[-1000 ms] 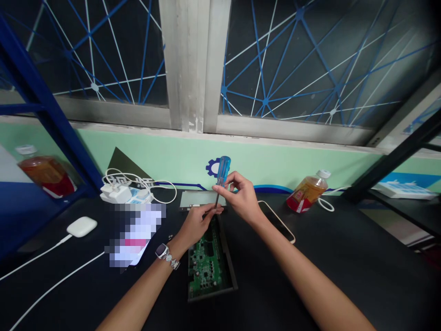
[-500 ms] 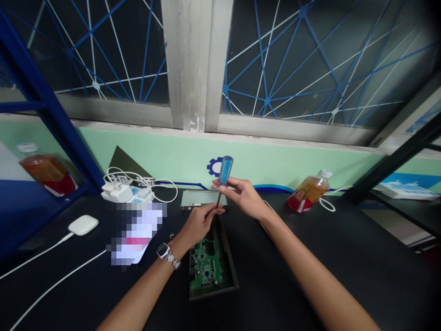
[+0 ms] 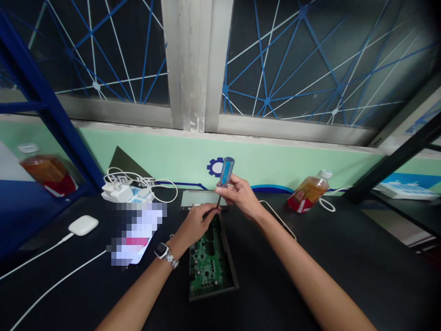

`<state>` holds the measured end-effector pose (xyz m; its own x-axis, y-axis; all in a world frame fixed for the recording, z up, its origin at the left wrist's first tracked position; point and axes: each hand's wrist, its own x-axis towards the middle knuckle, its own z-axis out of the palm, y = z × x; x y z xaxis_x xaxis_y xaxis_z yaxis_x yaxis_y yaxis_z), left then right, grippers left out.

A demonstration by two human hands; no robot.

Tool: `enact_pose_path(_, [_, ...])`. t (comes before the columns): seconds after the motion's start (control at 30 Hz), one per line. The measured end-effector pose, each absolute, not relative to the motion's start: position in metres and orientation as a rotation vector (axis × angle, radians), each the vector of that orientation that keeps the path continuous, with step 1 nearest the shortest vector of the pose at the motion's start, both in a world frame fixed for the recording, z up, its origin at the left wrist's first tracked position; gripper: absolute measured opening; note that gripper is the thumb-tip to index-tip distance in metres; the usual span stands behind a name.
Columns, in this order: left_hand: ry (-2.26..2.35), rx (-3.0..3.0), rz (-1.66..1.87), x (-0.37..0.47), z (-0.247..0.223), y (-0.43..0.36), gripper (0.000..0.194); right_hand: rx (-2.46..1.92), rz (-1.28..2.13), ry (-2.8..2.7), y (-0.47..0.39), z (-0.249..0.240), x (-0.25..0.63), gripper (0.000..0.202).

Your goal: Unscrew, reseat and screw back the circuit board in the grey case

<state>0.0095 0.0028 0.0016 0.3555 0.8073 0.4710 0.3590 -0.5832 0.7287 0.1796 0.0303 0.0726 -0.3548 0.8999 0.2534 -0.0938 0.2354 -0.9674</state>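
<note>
A screwdriver (image 3: 226, 172) with a clear blue handle stands nearly upright over the far end of an open casing. My right hand (image 3: 239, 195) is closed around the lower part of its handle, thumb and fingers pinching it. The thumb and fingers of my left hand (image 3: 199, 224) pinch the lower shaft near the tip; whether a screw is there is hidden. Below lies a green circuit board (image 3: 206, 264) inside the dark, shallow casing (image 3: 230, 262). My left forearm and hand cover part of its left side.
Behind the casing lies a flat grey panel (image 3: 188, 197). On the left are a lit phone (image 3: 139, 236), a white charging case (image 3: 83, 225) and a power strip (image 3: 119, 191) with cables. Drink bottles stand at right (image 3: 308, 192) and far left (image 3: 48, 172). Blue shelf posts flank the left.
The right hand has shifted slightly down and left along the screwdriver handle, fingers more curled. The left hand keeps its pinch at the shaft. The casing stays in place.
</note>
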Motion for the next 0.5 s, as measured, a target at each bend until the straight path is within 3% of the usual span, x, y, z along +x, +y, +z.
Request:
enact_pose_path(0.13, [1.016,2.118,1.163,0.010,0.003,0.003,0.027,-0.828,1.212,-1.596,0.029,0.074,0.178,0.033])
enact_pose_path(0.33, [1.038,2.136,1.182,0.010,0.006,0.001,0.028,-1.068,0.516,-1.788,0.015,0.085,0.176,0.030])
enact_pose_path(0.5, [1.038,2.175,1.171,0.008,0.008,0.000,0.026,-1.058,0.261,-1.940,0.011,0.092,0.179,0.030])
